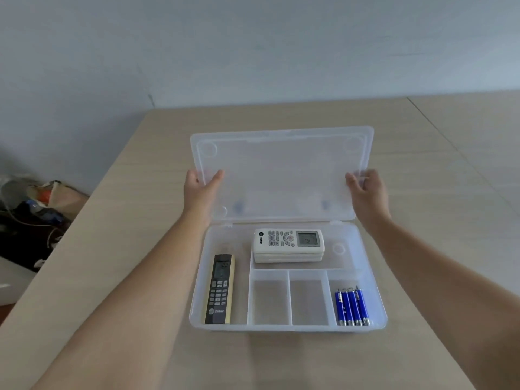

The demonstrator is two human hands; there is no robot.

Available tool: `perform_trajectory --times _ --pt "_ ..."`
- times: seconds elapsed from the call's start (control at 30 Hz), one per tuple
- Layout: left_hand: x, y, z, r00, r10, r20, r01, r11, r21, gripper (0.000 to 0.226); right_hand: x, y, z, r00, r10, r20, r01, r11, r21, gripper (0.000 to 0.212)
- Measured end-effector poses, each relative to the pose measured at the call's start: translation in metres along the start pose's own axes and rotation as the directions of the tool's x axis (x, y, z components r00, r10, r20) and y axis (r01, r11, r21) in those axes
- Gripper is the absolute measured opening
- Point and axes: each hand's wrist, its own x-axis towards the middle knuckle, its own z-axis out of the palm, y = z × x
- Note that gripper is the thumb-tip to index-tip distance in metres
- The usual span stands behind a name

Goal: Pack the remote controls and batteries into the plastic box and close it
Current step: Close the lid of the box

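1. Packing looks done: the plastic box (287, 327) sits open on the table (126, 220), and everything the task names appears to be inside it.
2. The black remote (220, 289) lies lengthwise in the long left compartment; the white remotes (288, 244), what looks like a stack of two or three, lie across the far compartment.
3. The blue batteries (352, 306) sit side by side in the near-right compartment. The two small compartments between them and the black remote hold nothing.
4. Now the lid (281, 175): it stands raised on its far hinge, tilted back from the tray.
5. The left hand (201, 190) pinches the lid's left edge, thumb in front and fingers behind the clear plastic.
6. The right hand (365, 190) grips the right edge the same way, narrow and closed on the rim.
7. The step in hand, I judge, is swinging the lid down toward the near edge.
8. To do it well, lower both sides evenly so the thin lid does not twist on its hinge.
9. Watch the stacked white remotes: they are the tallest thing in the box and may foul the lid.
10. Once the lid lies flat, shift the fingers to the near rim and press until it seats along the whole front.
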Motion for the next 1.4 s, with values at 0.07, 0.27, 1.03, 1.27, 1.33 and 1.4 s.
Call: perform_trajectory --times 0.07,0.27,1.03,1.27,1.33,1.4 --pt "-0.004 0.029 -0.01 0.988 0.156 0.02 -0.156 0.988 -0.001 0.035 0.005 -0.027 -0.011 0.994 -0.104 -0.045 0.106 0.994 0.029 0.015" --pt "-0.047 0.065 -0.048 0.894 0.403 0.196 -0.446 0.836 0.318 0.022 -0.029 -0.061 -0.046 0.911 -0.408 -0.049 0.401 0.909 -0.112 0.027" --pt "-0.216 -0.067 -0.113 0.8 0.133 0.585 -0.6 0.16 0.784 0.05 -0.234 0.049 -0.085 0.779 -0.385 0.495 0.626 0.515 -0.585 0.024" --pt "-0.242 -0.09 -0.097 0.719 -0.13 0.683 -0.668 0.141 0.73 0.092 -0.274 0.041 -0.055 0.74 -0.033 0.672 0.606 0.465 -0.645 0.083" --pt "-0.243 -0.094 -0.098 0.725 -0.144 0.673 -0.661 0.129 0.739 0.097 -0.274 0.041 -0.051 0.749 -0.008 0.662 0.593 0.453 -0.666 0.086" --pt "-0.243 -0.097 -0.098 0.724 -0.151 0.672 -0.66 0.129 0.74 0.1 -0.274 0.041 -0.052 0.743 0.011 0.67 0.6 0.434 -0.672 0.088"
